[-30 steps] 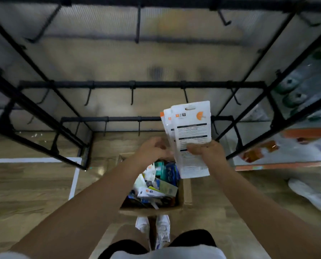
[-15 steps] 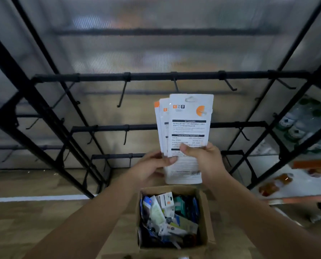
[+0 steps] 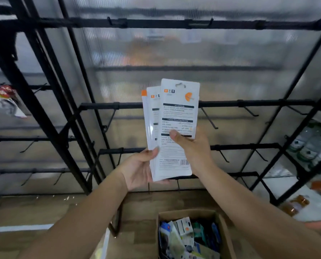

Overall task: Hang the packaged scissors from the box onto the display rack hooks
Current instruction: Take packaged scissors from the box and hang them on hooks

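I hold a fanned stack of white card scissor packages with orange marks upright in front of the black metal display rack, printed backs toward me. My left hand cups the lower left edge of the stack, fingers curled behind it. My right hand pinches the front package, thumb pressed across its print. Below my forearms, on the wooden floor, stands an open brown cardboard box, filled with a jumble of mixed small packages in white, green and blue.
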`<state>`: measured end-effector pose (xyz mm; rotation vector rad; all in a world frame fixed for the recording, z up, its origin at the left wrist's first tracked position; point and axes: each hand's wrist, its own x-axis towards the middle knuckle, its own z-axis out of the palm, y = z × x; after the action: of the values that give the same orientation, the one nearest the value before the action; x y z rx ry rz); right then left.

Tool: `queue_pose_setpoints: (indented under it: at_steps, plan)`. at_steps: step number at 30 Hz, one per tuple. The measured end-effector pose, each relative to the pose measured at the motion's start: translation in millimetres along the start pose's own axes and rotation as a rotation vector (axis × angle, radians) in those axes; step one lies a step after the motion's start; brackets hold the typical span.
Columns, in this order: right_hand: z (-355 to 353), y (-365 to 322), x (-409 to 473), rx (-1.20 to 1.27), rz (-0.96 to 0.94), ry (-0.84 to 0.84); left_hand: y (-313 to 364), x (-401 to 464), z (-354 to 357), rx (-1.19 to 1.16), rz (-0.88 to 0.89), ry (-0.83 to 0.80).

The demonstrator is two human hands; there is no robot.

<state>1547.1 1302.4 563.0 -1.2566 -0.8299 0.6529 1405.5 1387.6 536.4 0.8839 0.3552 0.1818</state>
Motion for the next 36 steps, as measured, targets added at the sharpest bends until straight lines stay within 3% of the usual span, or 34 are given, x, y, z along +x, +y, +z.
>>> queue_pose_setpoints:
  at_steps: [7,13,19,24,30,33,36]
  plan:
    - [7.2,-5.3,21.0,-0.229,-0.123,0.073,-2.5,0.8,9.4,0.096,0.186,0.284]
    - [-2.1,15.7,29.0,-0.361,-0.173,-0.062,3.3,7.9,22.5,0.144,0.285,0.357]
    - [-9.5,27.7,41.9,-0.256,0.027,-0.306,9.6,13.3,11.5,0.21,0.268,0.359]
    - [7.6,16.1,55.3,-0.184,0.168,-0.368,24.6,8.6,-11.1,0.238,0.27,0.324]
    - [47.6,1.1,61.2,-0.103,0.194,-0.412,49.7,-19.5,-32.7,0.28,0.348,0.324]
    - [62.2,-2.1,68.9,0.094,0.289,-0.513,63.6,-41.1,-43.9,0.308,0.382,0.337]
    - [65.0,-6.4,73.9,0.314,0.508,-0.59,74.4,-61.9,-60.1,0.282,0.384,0.362]
